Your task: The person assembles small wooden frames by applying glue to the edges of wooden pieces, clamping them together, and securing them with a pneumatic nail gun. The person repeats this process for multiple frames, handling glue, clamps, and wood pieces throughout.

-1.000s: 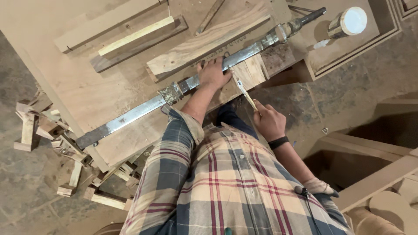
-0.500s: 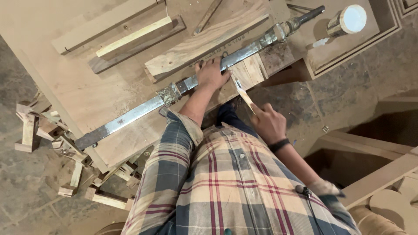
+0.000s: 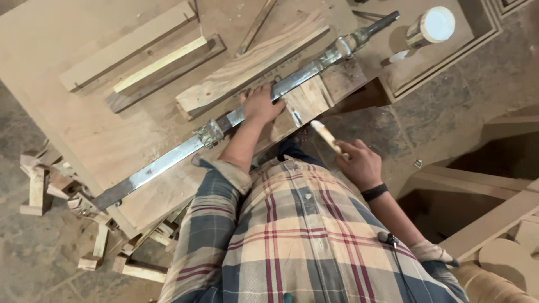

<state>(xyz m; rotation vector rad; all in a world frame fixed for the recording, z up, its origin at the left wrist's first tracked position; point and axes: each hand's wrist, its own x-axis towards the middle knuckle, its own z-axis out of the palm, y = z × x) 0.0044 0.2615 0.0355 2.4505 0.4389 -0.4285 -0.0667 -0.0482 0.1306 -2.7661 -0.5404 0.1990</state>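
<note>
Bar clamp, a long grey metal one, lies slantwise across the wooden desk against a thick wood plank, and my left hand rests flat on its bar with the fingers spread, gripping nothing. My right hand hangs off the desk's near edge, fingers curled around a thin pale wooden stick that points up toward the clamp. A white-topped cylinder stands beyond the clamp's far end, and wood offcuts lie on the floor.
</note>
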